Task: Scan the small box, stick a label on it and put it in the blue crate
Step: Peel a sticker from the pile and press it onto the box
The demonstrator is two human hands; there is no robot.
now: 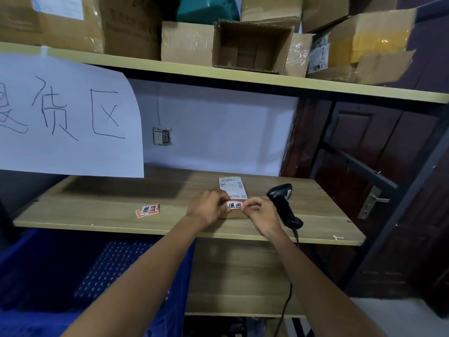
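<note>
A small flat cardboard box (232,188) with a white shipping slip on top lies on the wooden shelf (109,205). A red-edged white label (234,205) sits at the box's near end. My left hand (209,207) pinches the label's left edge and my right hand (260,210) pinches its right edge, both resting against the box. The blue crate (73,276) stands below the shelf at lower left, its perforated wall showing.
A black corded barcode scanner (283,203) lies right of the box, close to my right hand. A small stack of spare labels (148,210) lies to the left. A paper sign (68,117) hangs from the upper shelf, which carries several cardboard boxes (250,45).
</note>
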